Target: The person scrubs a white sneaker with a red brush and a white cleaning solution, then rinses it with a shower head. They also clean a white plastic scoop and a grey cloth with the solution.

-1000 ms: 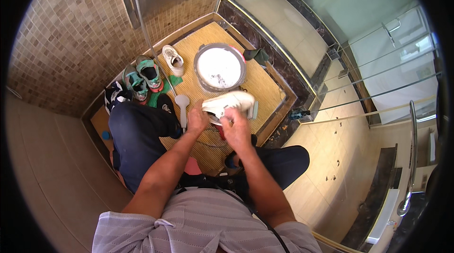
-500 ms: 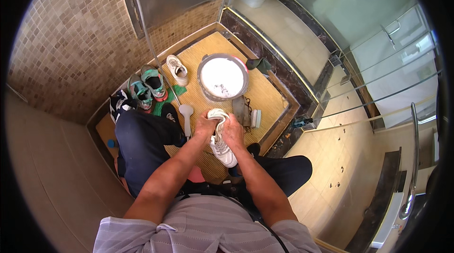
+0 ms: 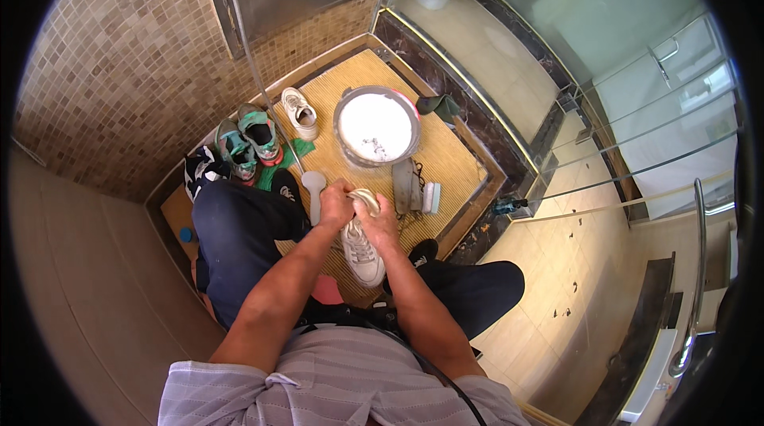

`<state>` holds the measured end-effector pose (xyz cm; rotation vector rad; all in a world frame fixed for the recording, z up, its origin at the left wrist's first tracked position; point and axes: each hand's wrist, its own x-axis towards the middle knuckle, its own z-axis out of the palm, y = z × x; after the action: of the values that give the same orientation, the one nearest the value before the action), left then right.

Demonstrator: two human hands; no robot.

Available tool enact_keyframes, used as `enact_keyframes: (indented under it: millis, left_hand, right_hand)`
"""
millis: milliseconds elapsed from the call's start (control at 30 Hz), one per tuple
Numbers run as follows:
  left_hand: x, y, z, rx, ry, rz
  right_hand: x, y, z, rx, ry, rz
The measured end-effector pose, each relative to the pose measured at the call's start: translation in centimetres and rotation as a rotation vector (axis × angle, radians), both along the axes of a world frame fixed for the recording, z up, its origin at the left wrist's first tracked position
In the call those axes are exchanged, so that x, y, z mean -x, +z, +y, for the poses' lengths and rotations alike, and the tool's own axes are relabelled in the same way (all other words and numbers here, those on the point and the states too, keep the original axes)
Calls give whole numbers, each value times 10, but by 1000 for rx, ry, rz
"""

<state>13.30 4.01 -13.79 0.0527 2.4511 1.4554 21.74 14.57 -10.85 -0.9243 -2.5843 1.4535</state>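
Between my knees I hold a white lace-up sneaker, its toe toward me and its laced top facing up. My left hand grips the left side of its collar, fingers closed. On the right side of the collar, my right hand is closed too. The pale lining at the heel end shows between both hands, and part of the collar is hidden by fingers. Ahead stands a round grey bucket with white foam in it. Another white sneaker stands left of the bucket.
Left lie grey-green sneakers and a green cloth. A white shower head on a hose lies by my left hand. Right are a grey flat piece, a brush and a dark raised edge. A blue cap sits far left.
The sneaker has turned so its laces face up, and its toe has swung slightly left. Both hands have shifted a little left with it, still gripping the collar.
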Motion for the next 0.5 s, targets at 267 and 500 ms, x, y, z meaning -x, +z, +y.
enact_keyframes:
  millis: [267, 500]
  left_hand:
    - [19, 4, 3, 57, -569, -165]
    - [6, -4, 4, 29, -412, -125]
  right_hand:
    - [-16, -20, 30, -303, 201, 89]
    - [-12, -10, 4, -192, -67, 44]
